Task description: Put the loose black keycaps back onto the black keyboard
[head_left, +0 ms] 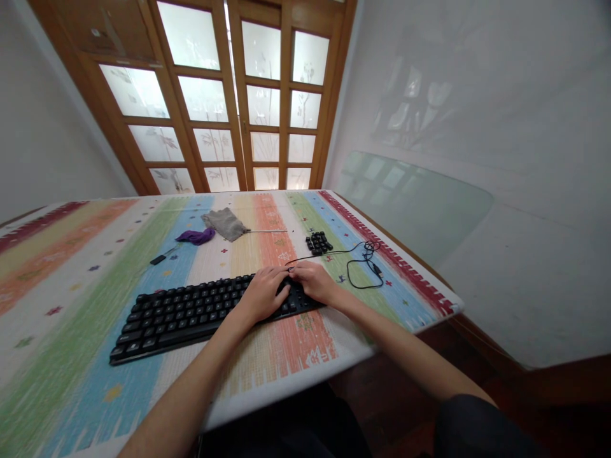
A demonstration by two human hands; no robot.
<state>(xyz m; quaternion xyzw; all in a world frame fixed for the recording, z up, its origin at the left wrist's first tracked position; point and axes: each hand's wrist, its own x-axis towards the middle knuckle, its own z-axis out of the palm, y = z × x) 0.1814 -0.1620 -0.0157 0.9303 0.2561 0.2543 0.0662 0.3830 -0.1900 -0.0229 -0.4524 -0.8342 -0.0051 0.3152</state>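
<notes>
A black keyboard [191, 315] lies slantwise on the patterned tablecloth near the front edge. Over its right part rests my left hand [265, 294], thumb spread away from the fingers, fingertips pointing toward the other hand. My right hand [311, 280] meets it at the keyboard's far right edge, fingers drawn together in a pinch. Something small and dark shows at those fingertips, too small to name. Both hands cover several keys there. Just beyond the right hand sits a cluster of loose black keycaps [319, 243].
A thin black cable [351, 273] leads from behind the hands to a loose coil on the right. Farther back lie a grey cloth pouch [225, 224] with a pale cord, a bunched purple cloth [196, 236] and a small black piece [157, 260]. A wall borders the table's right side.
</notes>
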